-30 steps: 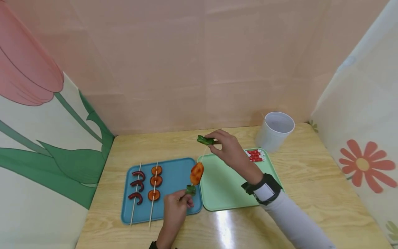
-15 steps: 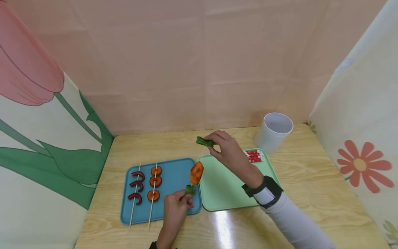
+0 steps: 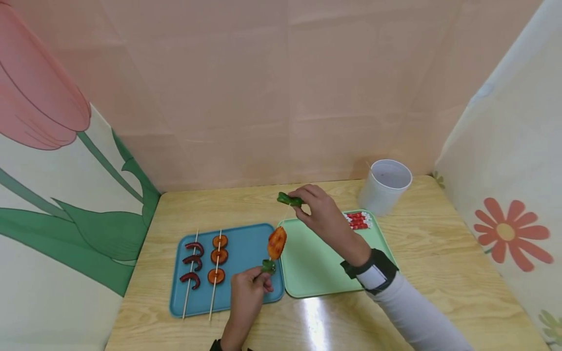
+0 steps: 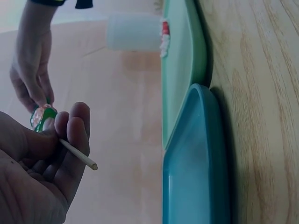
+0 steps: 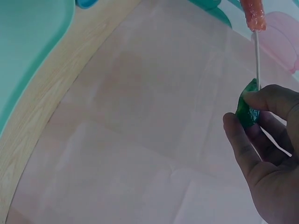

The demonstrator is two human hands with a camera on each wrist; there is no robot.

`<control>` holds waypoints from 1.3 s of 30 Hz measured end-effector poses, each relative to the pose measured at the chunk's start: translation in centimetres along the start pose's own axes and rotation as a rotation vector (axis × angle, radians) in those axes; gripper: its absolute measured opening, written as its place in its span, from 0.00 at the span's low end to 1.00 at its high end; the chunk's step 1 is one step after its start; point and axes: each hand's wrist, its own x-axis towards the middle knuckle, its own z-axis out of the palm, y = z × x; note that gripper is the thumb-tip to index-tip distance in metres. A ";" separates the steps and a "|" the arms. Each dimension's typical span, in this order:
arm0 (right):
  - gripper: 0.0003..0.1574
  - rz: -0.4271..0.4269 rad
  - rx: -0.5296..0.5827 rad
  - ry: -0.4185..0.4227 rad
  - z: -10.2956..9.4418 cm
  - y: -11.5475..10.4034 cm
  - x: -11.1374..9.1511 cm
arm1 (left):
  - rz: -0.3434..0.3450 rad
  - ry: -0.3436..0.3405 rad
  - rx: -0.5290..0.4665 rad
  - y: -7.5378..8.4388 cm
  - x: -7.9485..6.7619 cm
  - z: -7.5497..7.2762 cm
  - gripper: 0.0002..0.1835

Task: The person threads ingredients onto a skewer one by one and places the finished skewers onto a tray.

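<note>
My left hand [image 3: 247, 295] grips the lower end of a thin wooden skewer [image 4: 78, 154], whose blunt end sticks out past the fingers. Just above that hand a green pepper piece [image 3: 269, 266] sits on the skewer, and over it a glossy orange-brown chicken wing [image 3: 276, 243]. Bare stick runs from the wing up to my right hand [image 3: 322, 212]. There the thumb and fingers pinch another green pepper piece [image 5: 247, 109] at the skewer's upper end. Whether the tip has pierced this piece is hidden. The skewer is held tilted above the trays.
The blue tray [image 3: 246, 239] bears two skewers, one with curled dark red sausages [image 3: 191, 262], one with round orange-brown slices [image 3: 219, 256]. Beside it lies a green tray [image 3: 307, 263] with red-and-white sticks [image 3: 360, 220]. A white bucket [image 3: 384, 190] stands behind, a thin stick at its rim.
Both hands keep almost the same pose and grip on the skewer and pepper. The head view has shifted very slightly.
</note>
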 end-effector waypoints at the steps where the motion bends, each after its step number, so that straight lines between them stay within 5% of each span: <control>1: 0.18 -0.002 -0.005 0.003 0.0 0.0 0.0 | -0.002 -0.002 -0.001 0.0 0.0 0.0 0.07; 23: 0.16 -0.048 -0.082 0.007 0.7 -0.4 -0.4 | -0.043 -0.030 -0.030 0.2 0.0 -0.1 0.07; 39: 0.19 -0.025 -0.100 0.100 1.2 -0.8 -0.4 | -0.008 -0.021 -0.070 1.7 -0.4 0.2 0.07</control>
